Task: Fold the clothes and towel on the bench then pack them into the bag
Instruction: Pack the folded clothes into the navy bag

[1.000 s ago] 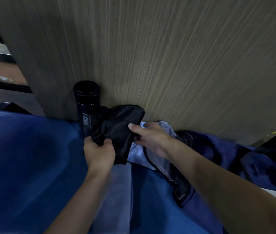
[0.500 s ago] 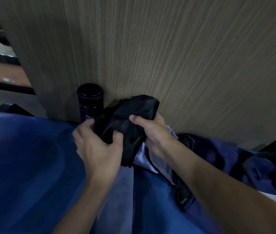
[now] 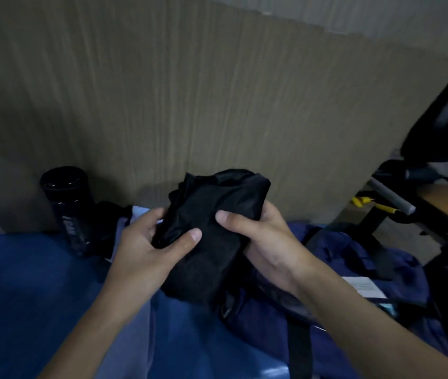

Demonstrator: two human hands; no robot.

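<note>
Left grip (image 3: pixel 149 250) & right grip (image 3: pixel 268 242) both clutch the black garment (image 3: pixel 206 242), bunched just above the blue surface (image 3: pixel 25 296), mid-scene. Step: prob. folding, 1 item. Next: square it up, then into the navy bag (image 3: pixel 354 258) at right.

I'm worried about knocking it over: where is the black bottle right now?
In the head view, the black bottle stands at the left, against the wood-grain panel, left of the left hand that grips the black garment.

A tall wood-grain wall panel (image 3: pixel 217 105) is seen at the far side, dimly lit. At the right, a black padded frame (image 3: pixel 441 119) is set on grey floor (image 3: pixel 408 237). The near left is filled by a blue worktop (image 3: pixel 25 283).
</note>
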